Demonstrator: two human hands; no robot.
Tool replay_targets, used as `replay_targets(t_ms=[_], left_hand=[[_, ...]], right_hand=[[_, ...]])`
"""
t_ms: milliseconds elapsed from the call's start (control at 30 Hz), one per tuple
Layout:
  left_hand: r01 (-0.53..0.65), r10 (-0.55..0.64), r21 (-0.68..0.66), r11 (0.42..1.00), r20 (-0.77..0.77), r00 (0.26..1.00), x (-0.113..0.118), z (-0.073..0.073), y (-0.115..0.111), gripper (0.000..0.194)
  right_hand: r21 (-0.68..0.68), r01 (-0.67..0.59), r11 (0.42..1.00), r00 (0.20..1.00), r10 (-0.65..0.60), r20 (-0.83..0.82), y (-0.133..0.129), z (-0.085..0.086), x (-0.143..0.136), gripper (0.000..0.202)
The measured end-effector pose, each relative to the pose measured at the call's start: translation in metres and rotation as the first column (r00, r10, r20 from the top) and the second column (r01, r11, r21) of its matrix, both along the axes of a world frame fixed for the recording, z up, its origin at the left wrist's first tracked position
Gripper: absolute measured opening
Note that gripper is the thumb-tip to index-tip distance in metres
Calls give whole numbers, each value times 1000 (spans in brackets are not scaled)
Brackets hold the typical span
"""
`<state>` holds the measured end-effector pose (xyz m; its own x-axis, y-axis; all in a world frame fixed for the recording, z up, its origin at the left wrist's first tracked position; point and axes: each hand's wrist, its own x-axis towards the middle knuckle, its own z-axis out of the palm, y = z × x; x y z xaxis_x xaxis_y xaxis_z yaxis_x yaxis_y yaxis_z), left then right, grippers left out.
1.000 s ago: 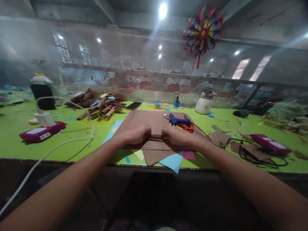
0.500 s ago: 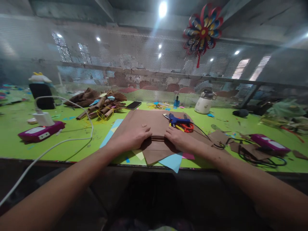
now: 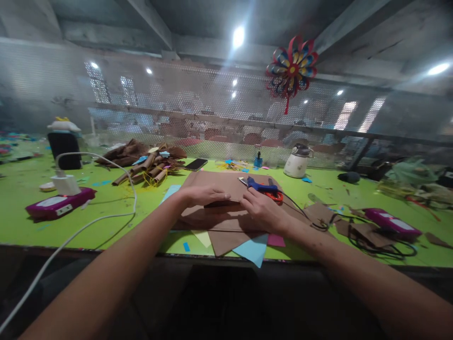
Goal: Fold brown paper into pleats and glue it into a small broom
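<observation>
Brown paper sheets (image 3: 233,222) lie on the green table in front of me, with a folded strip (image 3: 221,203) across them. My left hand (image 3: 208,194) rests flat on the strip's left part, fingers stretched to the right. At the strip's right end, my right hand (image 3: 257,205) pinches the brown paper. Just beyond my right hand sits a blue glue gun (image 3: 261,186) with red-handled scissors (image 3: 278,196) beside it. Light blue paper (image 3: 253,249) sticks out below the brown sheets.
Rolled brown paper pieces (image 3: 148,169) and a phone (image 3: 196,164) are at the back left. A purple power strip (image 3: 58,204) with a white cable stands left. Right are a white jug (image 3: 296,161), black cords and another purple strip (image 3: 391,222).
My left hand has opened from its grip and slid right, flat over the paper. My right hand has turned slightly. The folded paper has shifted, and the view has tilted up.
</observation>
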<state>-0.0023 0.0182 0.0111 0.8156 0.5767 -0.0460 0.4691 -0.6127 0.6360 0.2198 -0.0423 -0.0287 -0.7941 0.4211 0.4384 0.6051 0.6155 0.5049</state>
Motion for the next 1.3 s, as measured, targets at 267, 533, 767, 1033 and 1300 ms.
replay_targets(t_ms=[267,533,767,1033,1300], left_hand=[[-21,35,-247,969,56,998,-7,-16,-10,44],[20,1,-140,990,148,989,-5,-20,-16,37],[-45,37,140,989,53,998,1,-12,-23,32],[-116,100,220,969,80,992,8,-17,-30,30],[-121,107,389,913,57,993,12,-14,-34,28]], right_hand=[[-46,21,999,998,-24,-62,4,-9,-5,9],[-527,-134,839,900,-119,-420,7,13,-4,29],[-849,-228,477,873,-287,-396,24,21,3,31],[-799,-264,540,749,-407,-523,23,11,4,21],[-696,-278,663,727,-328,-603,20,4,6,22]])
